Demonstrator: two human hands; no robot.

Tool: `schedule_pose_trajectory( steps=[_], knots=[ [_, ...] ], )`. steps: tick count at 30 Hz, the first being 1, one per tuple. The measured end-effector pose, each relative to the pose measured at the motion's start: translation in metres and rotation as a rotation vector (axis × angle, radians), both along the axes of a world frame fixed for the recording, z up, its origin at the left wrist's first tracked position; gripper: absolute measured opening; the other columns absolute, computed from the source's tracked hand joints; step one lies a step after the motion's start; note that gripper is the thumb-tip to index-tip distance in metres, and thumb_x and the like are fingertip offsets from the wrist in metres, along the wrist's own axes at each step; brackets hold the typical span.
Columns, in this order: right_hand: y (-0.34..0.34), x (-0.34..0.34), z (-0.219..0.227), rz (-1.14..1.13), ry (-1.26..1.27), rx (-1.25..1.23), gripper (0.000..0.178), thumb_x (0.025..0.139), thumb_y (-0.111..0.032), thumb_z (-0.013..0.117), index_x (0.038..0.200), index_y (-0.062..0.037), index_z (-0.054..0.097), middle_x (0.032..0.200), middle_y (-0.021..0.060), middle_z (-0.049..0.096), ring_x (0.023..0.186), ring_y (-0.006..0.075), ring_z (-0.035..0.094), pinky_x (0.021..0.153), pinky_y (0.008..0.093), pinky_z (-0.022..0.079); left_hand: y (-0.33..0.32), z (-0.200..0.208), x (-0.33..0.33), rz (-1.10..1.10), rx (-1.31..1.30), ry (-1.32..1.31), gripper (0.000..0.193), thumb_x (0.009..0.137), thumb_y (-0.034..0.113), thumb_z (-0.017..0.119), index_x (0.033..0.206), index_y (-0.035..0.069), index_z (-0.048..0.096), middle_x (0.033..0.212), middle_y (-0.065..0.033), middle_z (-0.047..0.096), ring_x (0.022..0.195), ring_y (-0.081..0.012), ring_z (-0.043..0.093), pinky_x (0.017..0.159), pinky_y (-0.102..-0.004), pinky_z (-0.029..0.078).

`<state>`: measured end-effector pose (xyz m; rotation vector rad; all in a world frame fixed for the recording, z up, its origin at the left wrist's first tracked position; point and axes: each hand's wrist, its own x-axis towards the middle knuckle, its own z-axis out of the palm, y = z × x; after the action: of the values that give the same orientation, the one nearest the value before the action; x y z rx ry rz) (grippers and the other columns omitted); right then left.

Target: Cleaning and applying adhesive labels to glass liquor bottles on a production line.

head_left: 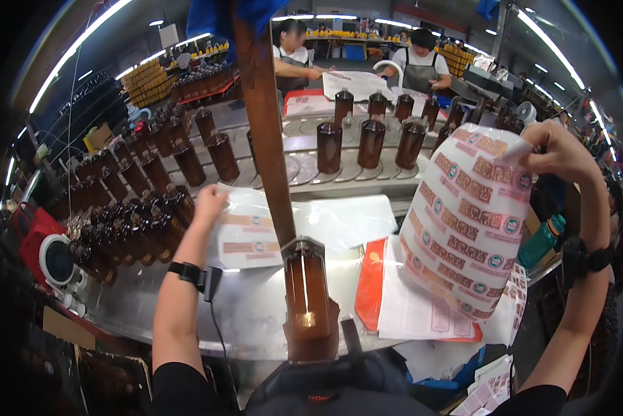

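At the right, my right hand is raised and pinches the upper corner of a large label sheet. This sheet bows outward and carries rows of reddish-brown print with round green marks. My left hand is closed on the upper left edge of a smaller label sheet, just left of the wooden post. Directly in front of me a brown bottle stands with its shoulder toward the post, touched by neither hand. Under the large sheet lie more label sheets and a red-orange sheet.
A wooden post rises in the middle. Brown bottles stand on a conveyor beyond it. Several more bottles crowd the left, near a white round dial. A teal flask is at right. Two people work across the conveyor.
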<state>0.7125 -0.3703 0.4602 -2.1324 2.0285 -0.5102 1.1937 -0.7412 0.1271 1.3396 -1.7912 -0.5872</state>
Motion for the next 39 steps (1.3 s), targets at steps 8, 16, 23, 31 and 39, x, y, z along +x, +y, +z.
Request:
schedule_pose_trajectory(
  steps=[8, 16, 23, 31, 39],
  knots=[
    [-0.01, 0.0, 0.004, 0.017, 0.139, 0.001, 0.012, 0.079, -0.007, 0.07, 0.09, -0.0022, 0.07, 0.081, 0.0008, 0.058, 0.075, 0.009, 0.056, 0.067, 0.0237, 0.046, 0.093, 0.076, 0.161, 0.065, 0.021, 0.063, 0.012, 0.085, 0.007, 0.059, 0.092, 0.001, 0.066, 0.08, -0.0008, 0.063, 0.073, -0.0075, 0.052, 0.065, -0.0252, 0.044],
    [-0.064, 0.042, -0.008, 0.23, 0.504, -0.16, 0.027, 0.08, -0.008, 0.072, 0.104, -0.002, 0.062, 0.102, 0.0029, 0.057, 0.096, 0.0135, 0.059, 0.086, 0.0274, 0.047, 0.182, 0.071, 0.224, 0.332, 0.009, -0.524, 0.032, 0.081, 0.013, 0.07, 0.109, -0.001, 0.061, 0.098, -0.0085, 0.061, 0.086, -0.0151, 0.057, 0.078, -0.0294, 0.047],
    [-0.121, 0.083, -0.005, 0.348, 0.553, -0.073, 0.022, 0.08, -0.009, 0.069, 0.099, -0.0004, 0.063, 0.097, 0.0027, 0.058, 0.094, 0.0124, 0.057, 0.086, 0.0274, 0.046, 0.152, 0.119, 0.082, -0.295, 0.142, 0.194, 0.038, 0.098, 0.03, 0.056, 0.122, 0.001, 0.061, 0.108, -0.0066, 0.066, 0.098, -0.0124, 0.061, 0.086, -0.0264, 0.05],
    [-0.131, 0.081, -0.07, 0.291, 0.242, 0.044, 0.021, 0.079, -0.009, 0.068, 0.098, 0.0002, 0.064, 0.092, 0.0026, 0.058, 0.089, 0.0121, 0.057, 0.083, 0.0274, 0.046, 0.17, 0.12, 0.142, 0.015, 0.133, -0.312, 0.045, 0.086, 0.045, 0.066, 0.075, 0.001, 0.067, 0.063, -0.0059, 0.062, 0.058, -0.0126, 0.057, 0.054, -0.0288, 0.045],
    [-0.122, 0.042, -0.1, 0.229, 0.104, 0.08, 0.021, 0.078, -0.01, 0.067, 0.096, 0.0007, 0.065, 0.088, 0.0024, 0.059, 0.084, 0.0117, 0.056, 0.079, 0.0273, 0.046, 0.341, -0.01, 0.213, 0.235, 0.62, -0.493, 0.066, 0.071, 0.054, 0.077, 0.103, -0.003, 0.067, 0.09, -0.0166, 0.07, 0.082, -0.0299, 0.067, 0.075, -0.0361, 0.052]
  ],
)
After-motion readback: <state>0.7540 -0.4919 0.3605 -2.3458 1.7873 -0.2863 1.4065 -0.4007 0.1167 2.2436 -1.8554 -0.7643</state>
